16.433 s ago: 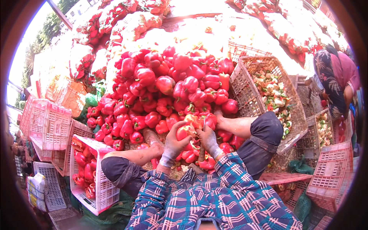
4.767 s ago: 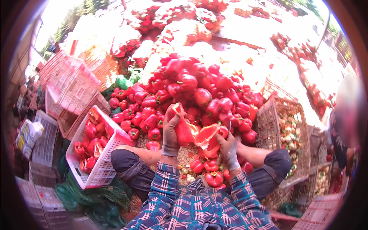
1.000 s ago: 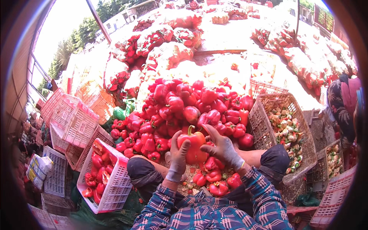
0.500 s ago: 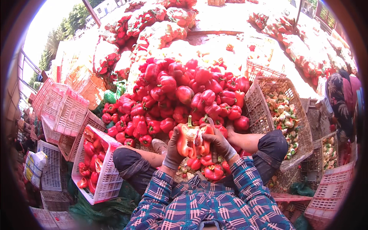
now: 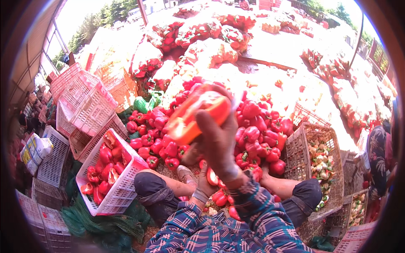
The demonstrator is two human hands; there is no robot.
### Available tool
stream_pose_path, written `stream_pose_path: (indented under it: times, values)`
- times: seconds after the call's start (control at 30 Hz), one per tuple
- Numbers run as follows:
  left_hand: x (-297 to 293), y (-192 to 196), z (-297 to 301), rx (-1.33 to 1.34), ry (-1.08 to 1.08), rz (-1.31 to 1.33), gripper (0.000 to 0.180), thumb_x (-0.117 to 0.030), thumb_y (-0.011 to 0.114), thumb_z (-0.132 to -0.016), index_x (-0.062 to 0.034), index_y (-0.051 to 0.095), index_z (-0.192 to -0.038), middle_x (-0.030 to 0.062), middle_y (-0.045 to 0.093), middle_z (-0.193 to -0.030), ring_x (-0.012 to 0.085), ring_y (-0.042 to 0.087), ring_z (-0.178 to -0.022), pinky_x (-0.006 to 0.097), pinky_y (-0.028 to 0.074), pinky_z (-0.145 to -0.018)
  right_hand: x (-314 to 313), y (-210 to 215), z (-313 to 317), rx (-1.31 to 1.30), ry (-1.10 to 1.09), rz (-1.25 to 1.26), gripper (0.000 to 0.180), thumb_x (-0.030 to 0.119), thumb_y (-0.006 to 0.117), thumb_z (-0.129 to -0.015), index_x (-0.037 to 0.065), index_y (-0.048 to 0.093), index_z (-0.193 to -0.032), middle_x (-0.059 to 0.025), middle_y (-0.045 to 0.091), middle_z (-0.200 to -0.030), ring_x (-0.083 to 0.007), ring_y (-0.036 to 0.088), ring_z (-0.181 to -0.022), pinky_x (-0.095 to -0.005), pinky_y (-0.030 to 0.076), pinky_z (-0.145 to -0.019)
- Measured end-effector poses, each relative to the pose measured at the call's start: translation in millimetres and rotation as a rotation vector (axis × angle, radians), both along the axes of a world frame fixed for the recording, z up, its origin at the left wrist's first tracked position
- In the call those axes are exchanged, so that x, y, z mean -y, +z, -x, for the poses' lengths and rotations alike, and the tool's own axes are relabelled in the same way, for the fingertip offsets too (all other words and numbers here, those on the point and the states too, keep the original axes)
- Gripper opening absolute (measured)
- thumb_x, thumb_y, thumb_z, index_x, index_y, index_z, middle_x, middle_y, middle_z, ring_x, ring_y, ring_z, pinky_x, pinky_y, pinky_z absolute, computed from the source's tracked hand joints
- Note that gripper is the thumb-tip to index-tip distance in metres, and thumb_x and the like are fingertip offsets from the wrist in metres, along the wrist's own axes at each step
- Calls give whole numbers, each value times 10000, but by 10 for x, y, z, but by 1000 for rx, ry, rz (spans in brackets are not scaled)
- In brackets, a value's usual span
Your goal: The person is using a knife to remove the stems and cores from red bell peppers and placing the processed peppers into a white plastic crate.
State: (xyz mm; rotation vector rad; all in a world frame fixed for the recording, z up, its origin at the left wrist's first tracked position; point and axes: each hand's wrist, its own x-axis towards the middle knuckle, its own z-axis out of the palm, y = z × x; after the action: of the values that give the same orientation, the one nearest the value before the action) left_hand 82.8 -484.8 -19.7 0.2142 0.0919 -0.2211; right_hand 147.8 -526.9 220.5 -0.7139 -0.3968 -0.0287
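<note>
My right hand (image 5: 221, 139), gloved and blurred, is raised high over the pile. It grips a cut red bell pepper piece (image 5: 190, 122), its pale inside showing. A pale, blade-like edge (image 5: 239, 99) shows beside that hand, too smeared to make out fully. Lower down, between my knees, my gloved left hand (image 5: 204, 185) is closed around another cut pepper piece (image 5: 212, 176), partly hidden by my right wrist. Whole red bell peppers (image 5: 253, 135) are heaped in front of me, and a few more peppers (image 5: 220, 197) lie between my legs.
At my left a white-pink crate (image 5: 126, 192) holds cut red peppers. A brown crate (image 5: 337, 185) of pepper cores stands at my right. Stacked crates (image 5: 90, 107), green netting (image 5: 101, 223) and filled sacks (image 5: 211, 52) lie around.
The opened pepper held between both hands is now in separate pieces. My right hand has risen with one, while my left has dropped lower with another. The view has shifted.
</note>
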Motion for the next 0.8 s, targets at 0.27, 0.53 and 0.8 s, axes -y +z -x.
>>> stream_pose_path:
  times: [0.27, 0.53, 0.8]
  values:
    - [-196, -362, 68, -21, 84, 86, 676, -559, 526, -963, -64, 460, -1418, 126, 534, -1402, 292, 512, -1284, 511, 390, -1103, -1266, -561, 222, 762, 306, 1174, 626, 387, 662, -867, 84, 455, -1373, -245, 685, -837, -431, 684, -837, -539, 523, -741]
    - [-321, -104, -69, 231, -64, 172, 639, -425, 608, -969, -49, 409, -1446, 138, 514, -1417, 298, 493, -1310, 485, 365, -1140, 771, -984, -438, 1066, -136, 1720, 749, 406, 752, -791, 163, 443, -1429, -64, 649, -1086, -260, 696, -729, -382, 548, -536]
    - [-65, -394, 148, -27, -190, -179, 613, -400, 623, -957, -4, 455, -1393, 133, 568, -1314, 248, 567, -1196, 364, 428, -1062, 1317, -1446, -111, 943, 94, 1797, 771, 425, 720, -812, 120, 415, -1450, -139, 665, -1063, -322, 709, -763, -435, 565, -569]
